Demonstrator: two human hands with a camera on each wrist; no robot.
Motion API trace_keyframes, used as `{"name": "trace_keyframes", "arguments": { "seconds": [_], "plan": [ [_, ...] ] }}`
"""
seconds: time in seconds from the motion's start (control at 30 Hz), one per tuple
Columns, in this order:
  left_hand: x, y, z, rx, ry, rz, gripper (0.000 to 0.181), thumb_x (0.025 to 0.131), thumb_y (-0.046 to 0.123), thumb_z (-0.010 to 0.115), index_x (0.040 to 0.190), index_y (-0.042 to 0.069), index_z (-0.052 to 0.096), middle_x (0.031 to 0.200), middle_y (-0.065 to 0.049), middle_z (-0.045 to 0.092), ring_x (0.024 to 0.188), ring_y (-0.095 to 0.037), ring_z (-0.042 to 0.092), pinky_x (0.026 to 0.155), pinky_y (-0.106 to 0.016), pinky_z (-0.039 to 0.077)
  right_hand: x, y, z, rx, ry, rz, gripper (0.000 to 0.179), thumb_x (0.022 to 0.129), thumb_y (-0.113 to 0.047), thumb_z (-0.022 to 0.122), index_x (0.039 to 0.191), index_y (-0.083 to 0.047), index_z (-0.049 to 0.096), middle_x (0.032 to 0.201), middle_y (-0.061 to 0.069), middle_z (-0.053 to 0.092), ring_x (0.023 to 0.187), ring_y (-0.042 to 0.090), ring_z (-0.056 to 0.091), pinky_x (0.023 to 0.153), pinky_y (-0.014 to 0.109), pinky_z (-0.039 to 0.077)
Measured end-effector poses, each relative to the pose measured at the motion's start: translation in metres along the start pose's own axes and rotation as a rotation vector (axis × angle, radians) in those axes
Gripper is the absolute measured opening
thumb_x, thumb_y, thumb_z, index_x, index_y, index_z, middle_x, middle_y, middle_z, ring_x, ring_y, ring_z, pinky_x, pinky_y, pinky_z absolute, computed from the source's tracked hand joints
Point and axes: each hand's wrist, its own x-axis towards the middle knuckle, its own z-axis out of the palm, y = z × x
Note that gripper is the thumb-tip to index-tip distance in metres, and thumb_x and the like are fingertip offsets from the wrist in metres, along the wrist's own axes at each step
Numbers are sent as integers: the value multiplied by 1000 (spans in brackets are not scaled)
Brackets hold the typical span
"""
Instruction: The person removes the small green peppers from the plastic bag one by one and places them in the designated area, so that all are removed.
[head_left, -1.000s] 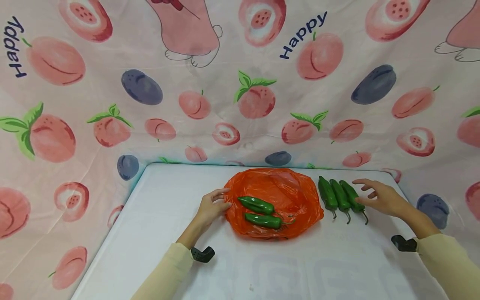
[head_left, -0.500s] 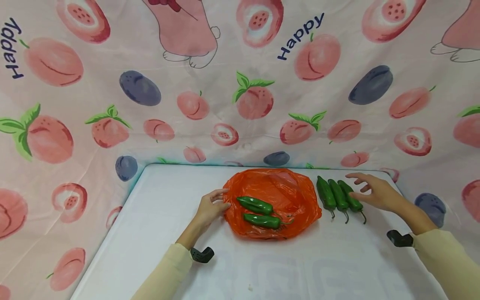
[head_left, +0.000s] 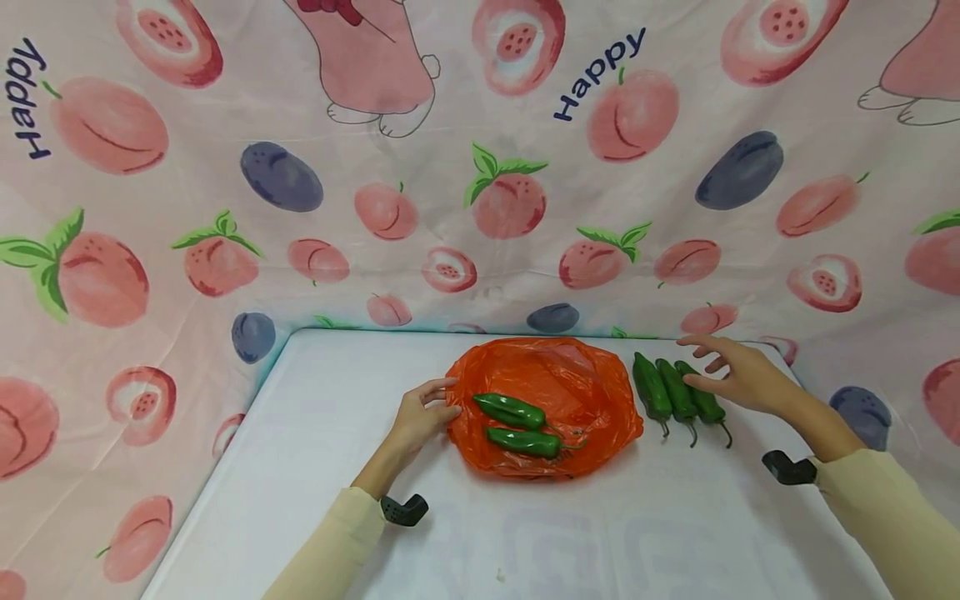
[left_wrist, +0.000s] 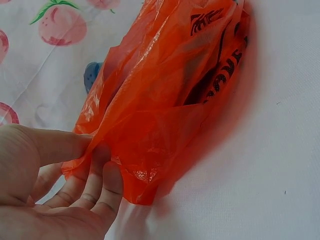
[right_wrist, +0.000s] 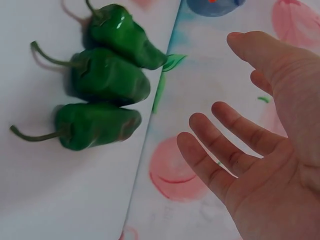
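Observation:
An orange-red plastic bag (head_left: 577, 379) lies spread open in the middle of the white table, with two green peppers (head_left: 523, 442) on it. My left hand (head_left: 417, 419) pinches the bag's left edge; in the left wrist view the thin film (left_wrist: 150, 90) passes between thumb and fingers. Right of the bag, three green peppers (head_left: 652, 388) lie side by side, stems toward me. My right hand (head_left: 742, 375) hovers over the rightmost pepper (head_left: 708, 407), fingers spread and holding nothing. The right wrist view has its palm (right_wrist: 280, 185) apart from the peppers (right_wrist: 97, 125).
The white table (head_left: 315, 433) ends at a back edge just beyond the bag and peppers. Behind it and along the sides hangs a pink cloth (head_left: 450, 217) printed with fruit. A black wrist device (head_left: 405, 510) sits at each cuff.
My right hand has shifted left and slightly away from me over the peppers. The left hand, the bag and all the peppers stay where they were.

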Motion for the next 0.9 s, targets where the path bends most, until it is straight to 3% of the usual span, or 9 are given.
{"name": "trace_keyframes", "arguments": {
  "seconds": [0.9],
  "plan": [
    [1, -2, 0, 2, -2, -2, 46, 91, -4, 71, 136, 4, 64, 116, -19, 62, 76, -17, 65, 67, -29, 58, 35, -44, 3, 36, 12, -163, 59, 90, -24, 81, 141, -10, 57, 118, 17, 68, 97, 32, 70, 77, 47, 62]
  ]
}}
